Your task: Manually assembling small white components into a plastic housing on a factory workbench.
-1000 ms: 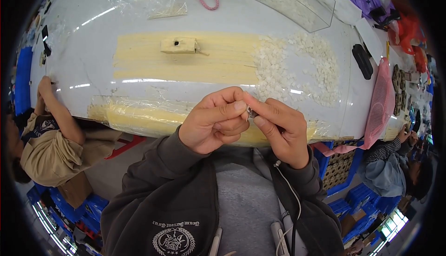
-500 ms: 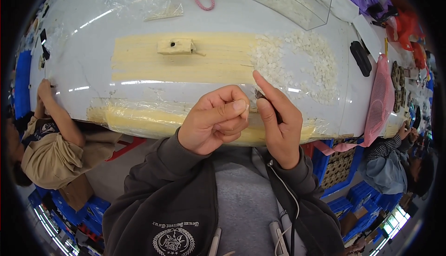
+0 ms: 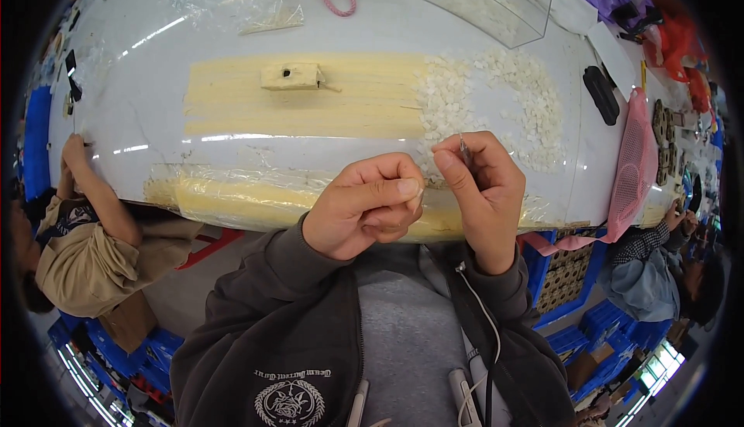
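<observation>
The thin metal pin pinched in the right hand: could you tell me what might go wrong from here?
The thin metal pin is held only at the fingertips of the right hand, above the table edge; if it slips it could drop into the lap. Its tip sits close to the closed left hand, so a prick seems possible. The pile of small white pieces lies just behind and could be scattered.

Contents of left fist hidden
</observation>
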Demonstrator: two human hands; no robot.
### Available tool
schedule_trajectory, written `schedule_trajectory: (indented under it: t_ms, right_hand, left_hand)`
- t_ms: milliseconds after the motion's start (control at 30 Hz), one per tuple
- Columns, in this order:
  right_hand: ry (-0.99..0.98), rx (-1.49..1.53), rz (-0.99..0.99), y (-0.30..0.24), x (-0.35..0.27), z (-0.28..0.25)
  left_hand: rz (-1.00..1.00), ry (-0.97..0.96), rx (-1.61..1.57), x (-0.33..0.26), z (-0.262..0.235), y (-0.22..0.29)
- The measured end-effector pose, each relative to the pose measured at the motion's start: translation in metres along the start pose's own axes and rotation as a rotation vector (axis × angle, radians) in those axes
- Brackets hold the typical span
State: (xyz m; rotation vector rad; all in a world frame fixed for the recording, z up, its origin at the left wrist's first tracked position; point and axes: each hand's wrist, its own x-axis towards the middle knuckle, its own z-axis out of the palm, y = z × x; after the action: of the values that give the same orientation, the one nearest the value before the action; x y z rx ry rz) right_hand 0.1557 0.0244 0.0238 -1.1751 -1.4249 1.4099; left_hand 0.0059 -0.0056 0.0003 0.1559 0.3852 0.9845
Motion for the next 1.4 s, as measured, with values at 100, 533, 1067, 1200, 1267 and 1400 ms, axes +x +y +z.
schedule_trajectory:
  t_ms: [100, 533, 1067, 1200, 1267, 1400]
  right_hand:
    - [0.096, -0.128, -0.016, 0.001, 0.008, -0.004]
    - [0.063, -0.833, -0.337, 0.015, 0.034, 0.0]
    - [0.203, -0.926, -0.4, 0.019, 0.044, 0.006]
    - [0.151, -0.967, -0.38, 0.019, 0.045, 0.008]
    - [0.137, -0.979, -0.372, 0.019, 0.045, 0.008]
    - [0.108, -1.013, -0.367, 0.018, 0.046, 0.008]
  left_hand:
    - [-0.035, -0.026, -0.082, 0.0, -0.003, -0.001]
    - [0.136, 0.043, 0.166, -0.005, -0.01, 0.006]
    - [0.067, 0.109, 0.168, -0.005, -0.013, 0.011]
    - [0.063, 0.099, 0.181, -0.003, -0.015, 0.012]
    - [0.06, 0.095, 0.187, -0.003, -0.016, 0.012]
    - [0.06, 0.1, 0.198, -0.001, -0.016, 0.013]
